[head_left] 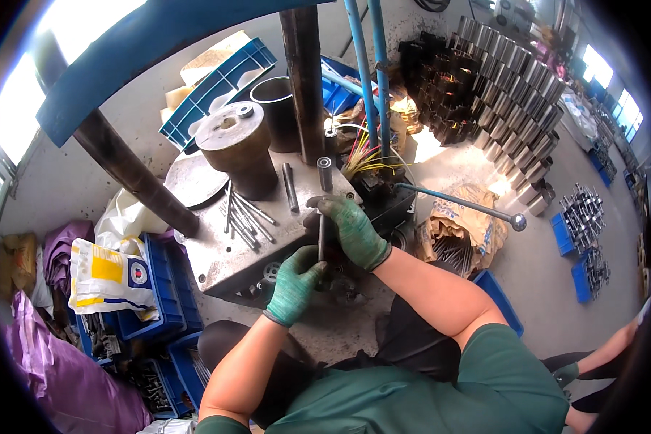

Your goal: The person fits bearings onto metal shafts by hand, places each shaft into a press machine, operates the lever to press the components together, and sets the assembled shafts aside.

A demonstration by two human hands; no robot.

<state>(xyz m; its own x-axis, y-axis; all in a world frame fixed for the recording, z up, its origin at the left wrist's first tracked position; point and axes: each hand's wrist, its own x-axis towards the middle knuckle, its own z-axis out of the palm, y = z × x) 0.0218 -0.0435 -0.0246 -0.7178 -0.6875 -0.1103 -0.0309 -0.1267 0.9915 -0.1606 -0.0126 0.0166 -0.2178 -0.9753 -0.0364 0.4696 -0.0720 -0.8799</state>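
A dark metal rod (321, 237) stands nearly upright between my gloved hands, in front of the press table's near edge. My left hand (295, 288) grips its lower end between thumb and fingers. At its upper end, the fingers of my right hand (353, 230) are closed around it. On the metal press table (213, 271) lie several thin metal rods (244, 220) in a loose pile. Behind my hands are a thicker rod (289, 188) and a short upright metal tube (325, 175).
A heavy round steel block (233, 137) with a small ring on it stands on the table between dark press columns (304, 87). A ball-ended lever (470, 207) reaches out at right. Blue crates (168, 289) stand at left, stacked metal cylinders (521, 94) at far right. A co-worker's arm (611, 347) shows at lower right.
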